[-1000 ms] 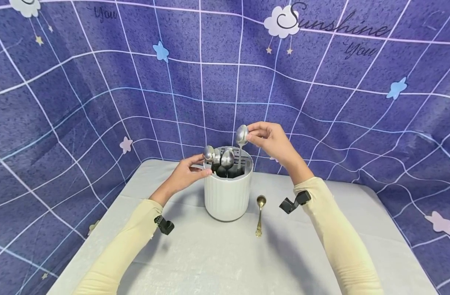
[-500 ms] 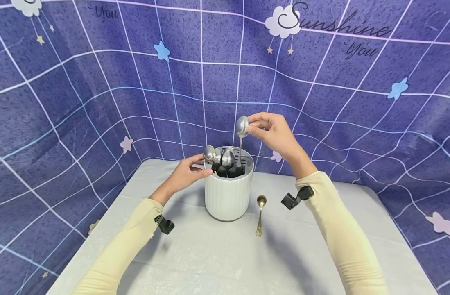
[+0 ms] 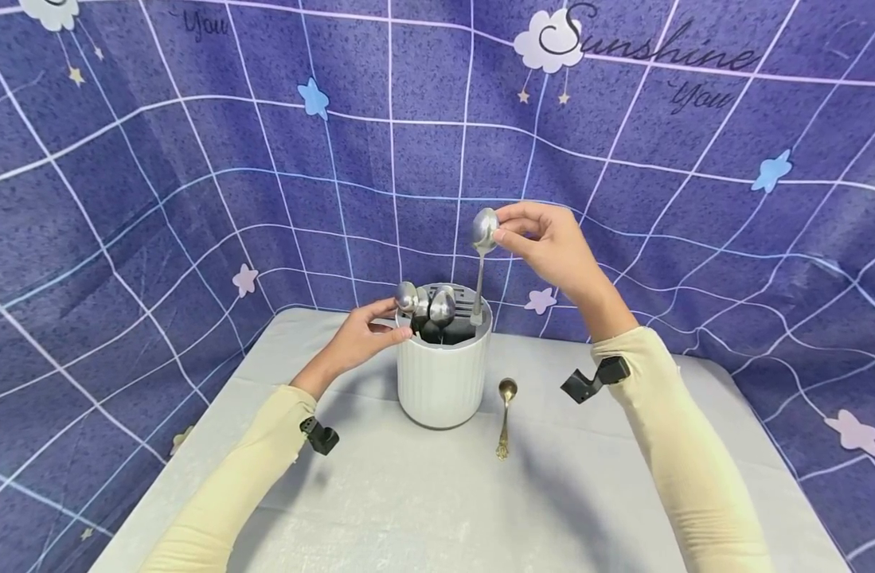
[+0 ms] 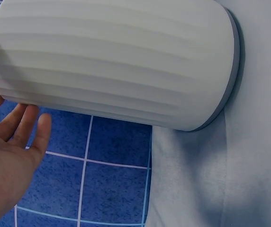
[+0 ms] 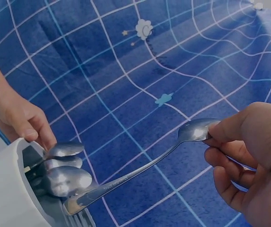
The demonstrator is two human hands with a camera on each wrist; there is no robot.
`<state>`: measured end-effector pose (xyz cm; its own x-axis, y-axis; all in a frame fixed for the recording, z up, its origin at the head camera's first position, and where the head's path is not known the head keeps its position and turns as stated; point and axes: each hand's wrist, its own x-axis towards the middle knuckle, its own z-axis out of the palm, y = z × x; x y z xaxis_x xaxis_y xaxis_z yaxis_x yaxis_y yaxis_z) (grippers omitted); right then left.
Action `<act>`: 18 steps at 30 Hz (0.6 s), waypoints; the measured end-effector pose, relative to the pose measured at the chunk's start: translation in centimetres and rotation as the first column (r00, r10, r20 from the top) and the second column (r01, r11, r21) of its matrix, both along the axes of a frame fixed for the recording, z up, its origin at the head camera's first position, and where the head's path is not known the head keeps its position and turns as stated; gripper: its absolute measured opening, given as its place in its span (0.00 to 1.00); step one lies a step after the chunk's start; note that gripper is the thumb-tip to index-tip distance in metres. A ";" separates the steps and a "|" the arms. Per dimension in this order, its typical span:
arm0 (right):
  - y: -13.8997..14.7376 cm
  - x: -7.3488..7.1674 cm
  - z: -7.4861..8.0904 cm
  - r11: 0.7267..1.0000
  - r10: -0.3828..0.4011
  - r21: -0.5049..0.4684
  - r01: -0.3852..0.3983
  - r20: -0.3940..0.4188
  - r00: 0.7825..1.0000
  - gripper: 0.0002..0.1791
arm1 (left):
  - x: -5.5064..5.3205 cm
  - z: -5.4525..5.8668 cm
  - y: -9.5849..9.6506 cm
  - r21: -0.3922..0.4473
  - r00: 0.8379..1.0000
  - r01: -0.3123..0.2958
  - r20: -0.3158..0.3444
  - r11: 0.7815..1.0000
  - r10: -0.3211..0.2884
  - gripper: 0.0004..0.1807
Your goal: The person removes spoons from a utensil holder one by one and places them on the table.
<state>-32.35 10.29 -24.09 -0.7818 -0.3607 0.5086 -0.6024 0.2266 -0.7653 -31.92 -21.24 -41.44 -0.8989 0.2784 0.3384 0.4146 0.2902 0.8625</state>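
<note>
A silver spoon hangs bowl up, its handle slanting down to the right part of the white ribbed utensil holder's opening. My right hand pinches the spoon's bowl between thumb and fingers. In the right wrist view, the end of the spoon handle shows beside the holder's rim; whether it touches cannot be told. My left hand steadies the holder at its left rim, thumb in front and fingers behind. Several other spoons stand bowl up in the holder; their lower handles are hidden.
A small gold spoon with an ornate handle lies on the pale tablecloth, right of the holder. A purple-blue grid-patterned cloth hangs behind the table. Each sleeve carries a black wrist camera.
My right hand has risen and shifted right, drawing the silver spoon upward until its handle end shows at the holder's opening. My left hand stays at the rim.
</note>
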 end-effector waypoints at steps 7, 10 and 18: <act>1.9 0.0 -0.4 0.998 -0.058 -0.009 0.059 0.010 0.998 0.13 | -0.1 -0.1 0.0 0.010 1.000 0.004 -0.015 1.000 -0.004 0.33; 2.8 -0.2 -0.9 0.996 -0.086 -0.008 0.086 0.019 0.996 0.14 | -0.1 -0.2 -0.1 0.013 1.000 0.001 -0.018 1.000 -0.001 0.33; 5.1 -0.6 -2.6 0.988 -0.151 0.026 0.149 0.049 0.987 0.15 | 0.0 -0.1 0.1 0.009 1.000 -0.005 0.003 1.000 0.005 0.33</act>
